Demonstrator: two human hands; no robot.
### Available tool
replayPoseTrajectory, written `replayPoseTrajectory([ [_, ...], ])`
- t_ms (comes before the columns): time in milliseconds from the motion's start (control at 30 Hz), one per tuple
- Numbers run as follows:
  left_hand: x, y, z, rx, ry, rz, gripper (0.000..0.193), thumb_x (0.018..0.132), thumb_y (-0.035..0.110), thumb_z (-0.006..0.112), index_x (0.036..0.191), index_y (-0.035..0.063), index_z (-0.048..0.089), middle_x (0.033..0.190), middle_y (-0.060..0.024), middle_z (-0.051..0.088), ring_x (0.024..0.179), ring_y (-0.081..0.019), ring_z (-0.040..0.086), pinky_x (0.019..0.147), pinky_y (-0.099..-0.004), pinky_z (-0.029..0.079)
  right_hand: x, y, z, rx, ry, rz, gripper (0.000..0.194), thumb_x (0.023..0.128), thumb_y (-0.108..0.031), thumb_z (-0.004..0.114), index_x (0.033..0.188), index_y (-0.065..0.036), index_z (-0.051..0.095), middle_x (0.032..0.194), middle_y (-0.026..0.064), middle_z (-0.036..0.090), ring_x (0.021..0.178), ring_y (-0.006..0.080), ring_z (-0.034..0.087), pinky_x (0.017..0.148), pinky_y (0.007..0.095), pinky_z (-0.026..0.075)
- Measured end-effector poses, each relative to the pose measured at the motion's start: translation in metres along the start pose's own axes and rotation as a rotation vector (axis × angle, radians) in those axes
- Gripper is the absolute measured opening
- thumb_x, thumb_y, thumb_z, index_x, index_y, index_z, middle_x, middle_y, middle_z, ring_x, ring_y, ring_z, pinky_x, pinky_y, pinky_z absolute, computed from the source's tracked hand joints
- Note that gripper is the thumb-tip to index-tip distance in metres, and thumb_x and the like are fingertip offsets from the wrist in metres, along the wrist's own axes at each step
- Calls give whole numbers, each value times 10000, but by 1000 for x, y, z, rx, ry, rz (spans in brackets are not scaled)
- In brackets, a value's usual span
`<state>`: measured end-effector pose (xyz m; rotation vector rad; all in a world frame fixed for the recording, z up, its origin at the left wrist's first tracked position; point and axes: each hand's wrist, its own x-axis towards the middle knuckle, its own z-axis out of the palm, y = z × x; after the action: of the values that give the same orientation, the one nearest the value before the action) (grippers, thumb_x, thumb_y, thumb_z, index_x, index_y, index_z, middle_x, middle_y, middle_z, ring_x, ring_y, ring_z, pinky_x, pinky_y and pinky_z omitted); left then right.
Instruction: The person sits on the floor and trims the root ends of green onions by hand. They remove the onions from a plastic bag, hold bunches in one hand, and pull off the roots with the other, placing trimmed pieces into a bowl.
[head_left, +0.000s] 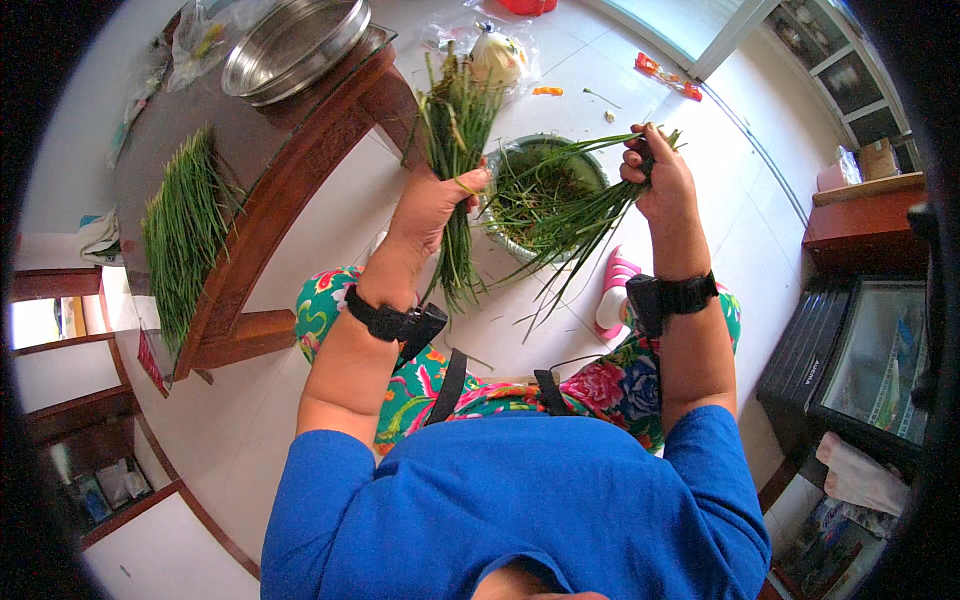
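Note:
My left hand (442, 199) is closed around a thick bunch of green chives (459, 124), held nearly upright in the picture, with the messy root ends at the top. A thinner bundle of chives (600, 202) is gripped in my right hand (660, 176), its long leaves hanging down to the left. Between and below both hands, a round pale green basin (604, 176) stands on the floor. Loose trimmings (529, 199) of green and brown leaves lie inside it. The right-hand bundle partly covers the basin.
At left is a glass-topped wooden table (300, 142) bearing a chive pile (187, 240) and a steel steamer pan (296, 49). A plastic bag with a pale item (499, 56), an orange scrap (547, 91) and a red wrapper (667, 76) lie on the tiled floor. A display cooler (874, 360) stands right.

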<state>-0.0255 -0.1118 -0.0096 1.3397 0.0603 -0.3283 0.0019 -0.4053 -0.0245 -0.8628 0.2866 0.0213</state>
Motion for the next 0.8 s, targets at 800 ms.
replayPoseTrajectory([
  [800,2,-13,15,-105,56,28,212,766,21,659,967,40,592,824,-18,610,663,-108,549,572,-242,435,-12,16,22,-11,70,-137,181,977,-208,492,946,-36,540,759,33,475,591,107,468,432,220,347],
])
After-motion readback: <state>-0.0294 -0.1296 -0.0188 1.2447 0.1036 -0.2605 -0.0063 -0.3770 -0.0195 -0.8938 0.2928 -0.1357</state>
